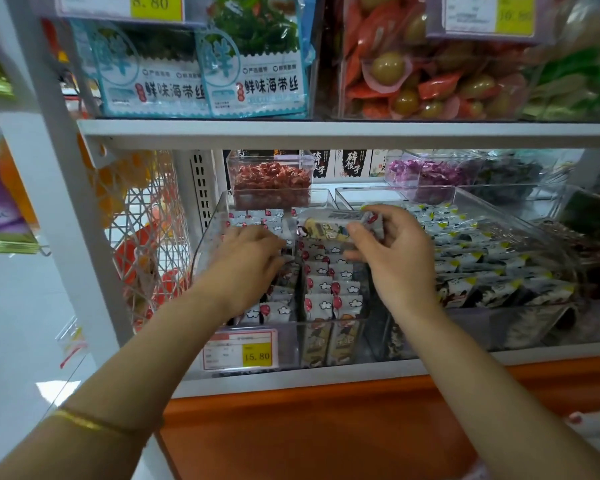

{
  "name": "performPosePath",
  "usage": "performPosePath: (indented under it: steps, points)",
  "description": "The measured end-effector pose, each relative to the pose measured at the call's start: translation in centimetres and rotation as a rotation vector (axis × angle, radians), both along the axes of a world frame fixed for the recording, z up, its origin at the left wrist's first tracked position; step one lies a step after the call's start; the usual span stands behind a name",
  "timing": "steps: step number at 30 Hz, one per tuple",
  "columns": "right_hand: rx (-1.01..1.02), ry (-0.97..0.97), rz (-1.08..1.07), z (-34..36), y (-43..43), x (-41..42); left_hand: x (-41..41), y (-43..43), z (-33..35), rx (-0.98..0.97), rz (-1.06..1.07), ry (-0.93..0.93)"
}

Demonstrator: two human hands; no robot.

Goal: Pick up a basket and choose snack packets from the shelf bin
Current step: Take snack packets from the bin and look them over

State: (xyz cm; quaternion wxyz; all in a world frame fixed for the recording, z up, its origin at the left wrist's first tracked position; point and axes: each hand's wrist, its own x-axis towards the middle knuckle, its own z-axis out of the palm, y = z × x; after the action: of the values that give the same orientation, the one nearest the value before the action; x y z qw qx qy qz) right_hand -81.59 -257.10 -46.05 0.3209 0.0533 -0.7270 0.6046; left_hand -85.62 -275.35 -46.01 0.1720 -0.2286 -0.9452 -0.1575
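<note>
Both arms reach forward into the clear shelf bin [215,237]. The left hand [246,261] lies palm-down on the white snack packets [321,284] in the bin's left half, fingers curled, though I cannot tell whether they grip one. Above the bin's middle, the right hand [392,251] pinches a long packet [329,230]. The price tag [239,349] on the bin's front is partly blurred.

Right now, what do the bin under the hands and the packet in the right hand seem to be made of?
Bin: clear, glossy rigid plastic by the look; packets and a price tag show through its front wall. Packet held by the right hand: thin printed film, probably plastic, with slight sheen and crinkled ends.
</note>
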Motion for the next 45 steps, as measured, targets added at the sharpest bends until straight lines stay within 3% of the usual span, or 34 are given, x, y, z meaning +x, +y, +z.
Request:
performPosePath:
  steps: [7, 14, 22, 28, 35, 38, 41, 45]
  points:
    - [0.006, -0.010, -0.021, 0.0, 0.1, -0.3, -3.3, 1.6, -0.1, -0.273, 0.054, -0.069]
    - [0.098, -0.016, -0.045, 0.1, 0.1, -0.5, -2.8, 0.8, 0.5, -0.167, 0.025, -0.132]
    - [0.542, 0.000, -0.005, 1.2, -1.8, -2.5, -0.2, -1.0, -0.1, 0.006, 0.031, -0.002]
    - [0.896, -0.145, 0.102, 0.9, -4.3, -5.4, 0.7, -0.9, -1.0, 0.131, 0.046, 0.103]
    - [1.153, -0.281, 0.203, -0.2, -4.7, -6.7, 0.7, -1.4, -0.6, 0.107, 0.044, 0.160]
    - [1.285, -0.347, 0.218, -0.2, -4.3, -6.9, 1.0, -1.9, -0.2, -0.006, 0.092, 0.288]
    - [1.427, -0.406, 0.205, 0.4, -4.5, -6.7, 1.1, -2.6, -0.3, -0.079, 0.134, 0.268]
    - [1.382, -0.404, 0.176, 0.8, -4.6, -7.0, 1.2, -3.0, -0.9, -0.055, 0.136, 0.194]
